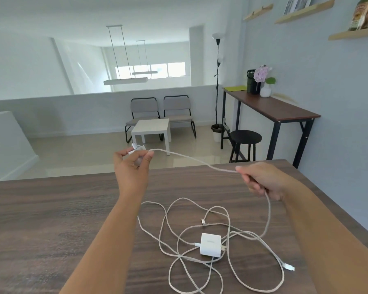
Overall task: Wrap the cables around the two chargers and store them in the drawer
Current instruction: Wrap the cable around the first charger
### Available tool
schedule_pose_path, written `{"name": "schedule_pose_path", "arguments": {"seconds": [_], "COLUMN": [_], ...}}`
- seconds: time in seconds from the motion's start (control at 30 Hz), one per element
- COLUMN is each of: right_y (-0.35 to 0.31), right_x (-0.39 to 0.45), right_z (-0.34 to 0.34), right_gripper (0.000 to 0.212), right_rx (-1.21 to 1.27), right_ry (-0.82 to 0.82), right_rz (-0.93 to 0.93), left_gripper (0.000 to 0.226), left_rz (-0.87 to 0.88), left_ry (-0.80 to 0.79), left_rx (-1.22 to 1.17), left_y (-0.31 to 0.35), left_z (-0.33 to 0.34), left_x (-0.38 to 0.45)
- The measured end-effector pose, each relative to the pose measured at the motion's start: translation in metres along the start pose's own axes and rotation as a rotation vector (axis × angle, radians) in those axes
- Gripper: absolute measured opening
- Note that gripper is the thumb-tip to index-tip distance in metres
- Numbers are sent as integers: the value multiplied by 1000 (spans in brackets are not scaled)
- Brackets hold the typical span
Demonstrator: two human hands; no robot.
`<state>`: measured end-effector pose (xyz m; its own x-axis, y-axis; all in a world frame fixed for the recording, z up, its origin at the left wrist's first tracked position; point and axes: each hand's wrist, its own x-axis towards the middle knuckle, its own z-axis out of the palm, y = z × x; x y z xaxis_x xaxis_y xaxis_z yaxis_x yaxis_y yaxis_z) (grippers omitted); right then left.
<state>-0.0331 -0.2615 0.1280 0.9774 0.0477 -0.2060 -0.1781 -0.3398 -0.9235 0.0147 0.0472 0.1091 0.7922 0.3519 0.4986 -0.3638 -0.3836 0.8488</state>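
Note:
My left hand point(132, 166) is raised above the far edge of the dark wooden table point(51, 219) and grips a small white charger point(137, 148). Its pale cable point(191, 159) runs taut to the right into my right hand point(261, 180), which pinches it, then drops in a loop to the table. A second white charger point(210, 244) lies flat on the table near the front, prongs to the right, amid tangled loops of cable point(174, 228). A white connector end point(289, 267) rests at the right. No drawer is in view.
The table's right edge runs close to a pale blue wall with wooden shelves point(353, 33). Beyond the far edge stand a small white side table point(152, 129), two grey chairs, a black stool point(245, 137) and a tall dark table point(272, 107).

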Motion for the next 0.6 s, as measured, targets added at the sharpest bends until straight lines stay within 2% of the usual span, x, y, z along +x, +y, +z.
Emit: {"name": "schedule_pose_path", "arguments": {"seconds": [0.07,0.1,0.13,0.23,0.3,0.37,0.4,0.5,0.6], "right_y": [6,9,7,-17,-32,-35,-36,-38,-45], "right_x": [3,5,5,-7,-10,-6,-5,-1,-6], "right_z": [9,16,25,62,81,89,90,83,77], "right_gripper": [35,36,39,46,43,34,27,12,11], "right_rx": [-384,-559,-626,-313,-118,22,37,-150,-289], "right_ry": [44,93,143,109,66,89,126,198,209], "right_rz": [29,-21,-103,-299,-330,-343,-356,-410,-451], "left_gripper": [4,5,4,7,8,6,6,3,15], "left_rz": [35,62,87,163,231,265,269,261,212], "left_ry": [-59,-96,-131,-200,-218,-242,-254,-327,-462], "left_rx": [39,61,84,133,133,124,118,90,28], "left_y": [3,5,7,14,14,14,15,16,15], "left_z": [6,10,14,30,38,41,40,35,26], "left_x": [-5,-9,-13,-26,-32,-37,-39,-40,-40]}}
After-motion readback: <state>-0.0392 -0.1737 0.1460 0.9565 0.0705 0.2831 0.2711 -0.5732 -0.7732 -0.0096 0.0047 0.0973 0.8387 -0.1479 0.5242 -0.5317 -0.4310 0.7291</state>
